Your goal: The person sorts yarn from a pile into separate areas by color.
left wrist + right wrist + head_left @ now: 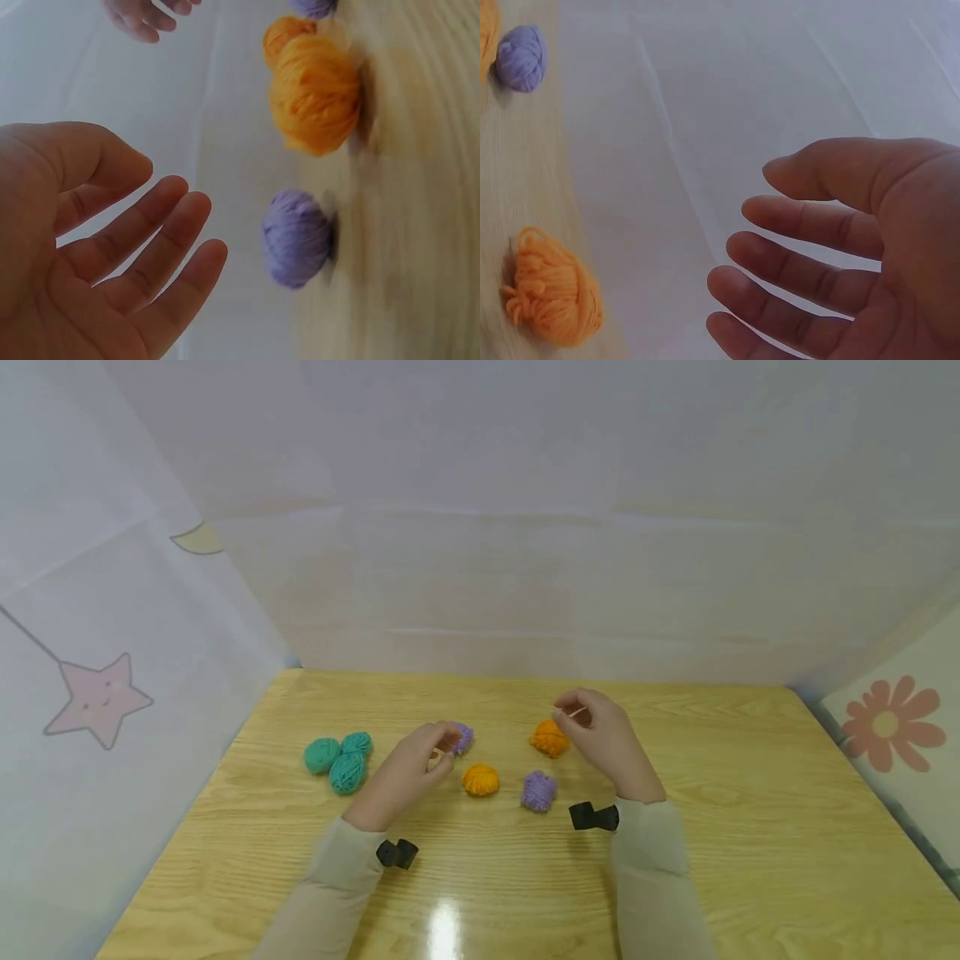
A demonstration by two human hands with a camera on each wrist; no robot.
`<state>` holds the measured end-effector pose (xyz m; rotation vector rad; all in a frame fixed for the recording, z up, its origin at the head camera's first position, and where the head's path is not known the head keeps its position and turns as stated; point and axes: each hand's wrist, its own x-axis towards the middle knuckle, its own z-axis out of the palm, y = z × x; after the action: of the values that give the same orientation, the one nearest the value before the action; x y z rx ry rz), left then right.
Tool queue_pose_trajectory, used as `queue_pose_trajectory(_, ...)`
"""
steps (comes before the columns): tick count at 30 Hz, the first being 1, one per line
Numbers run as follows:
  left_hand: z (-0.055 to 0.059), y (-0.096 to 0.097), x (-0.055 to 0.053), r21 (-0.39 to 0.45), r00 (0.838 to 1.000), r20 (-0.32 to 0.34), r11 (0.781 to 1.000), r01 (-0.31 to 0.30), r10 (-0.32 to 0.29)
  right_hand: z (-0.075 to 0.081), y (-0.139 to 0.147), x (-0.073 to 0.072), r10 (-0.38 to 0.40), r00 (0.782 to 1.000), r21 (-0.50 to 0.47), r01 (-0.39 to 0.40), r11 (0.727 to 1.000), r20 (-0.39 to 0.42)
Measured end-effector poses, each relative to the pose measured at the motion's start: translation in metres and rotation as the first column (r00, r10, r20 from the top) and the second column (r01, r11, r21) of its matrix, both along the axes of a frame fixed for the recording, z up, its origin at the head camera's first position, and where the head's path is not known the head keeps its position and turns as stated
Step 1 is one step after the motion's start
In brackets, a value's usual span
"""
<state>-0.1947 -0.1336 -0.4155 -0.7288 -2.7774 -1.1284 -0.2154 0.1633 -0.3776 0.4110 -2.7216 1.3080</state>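
My left hand [405,774] hovers beside a purple yarn ball [465,737], its fingers loosely bent with nothing between them. In the left wrist view that same purple ball [296,238] sits on the wood, apart from the fingertips. Over on the right, my right hand [606,742] is raised next to an orange yarn ball [550,738], fingers spread and relaxed. A gap separates them from the orange ball [557,289] in the right wrist view. Between the hands lie a yellow-orange yarn ball [481,780] and a second purple one [538,792].
Three green yarn balls [347,772] are clustered left of my left hand on the wooden table [750,827]. Pale cloth [480,585] hangs behind the table's far edge and along both sides. Each sleeve carries a small black device at the wrist.
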Motion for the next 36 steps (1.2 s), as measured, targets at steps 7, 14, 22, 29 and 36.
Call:
queue_pose_trajectory(7, -0.011, 0.014, 0.004, -0.029, 0.995, 0.095, 0.999, 0.039, -0.037, -0.028, 0.013, -0.018, -0.038, 0.995, 0.029, 0.035, 0.999, 0.089)
queue_pose_trajectory(14, -0.022, 0.021, 0.005, -0.048, 0.986, 0.156, 0.997, 0.063, -0.055, -0.050, 0.014, -0.029, -0.045, 0.974, 0.024, 0.041, 0.999, 0.224)
queue_pose_trajectory(22, -0.027, 0.025, 0.004, -0.025, 0.978, 0.188, 0.994, 0.102, -0.096, -0.067, 0.015, -0.035, -0.036, 0.956, 0.014, 0.034, 0.999, 0.290)
queue_pose_trajectory(29, -0.029, 0.025, 0.005, -0.055, 0.974, 0.191, 0.989, 0.138, -0.126, -0.075, 0.013, -0.038, -0.015, 0.947, -0.011, 0.020, 1.000, 0.322)
queue_pose_trajectory(36, -0.031, 0.023, 0.004, -0.050, 0.973, 0.186, 0.988, 0.146, -0.135, -0.077, 0.008, -0.038, -0.004, 0.959, 0.025, -0.003, 1.000, 0.282)
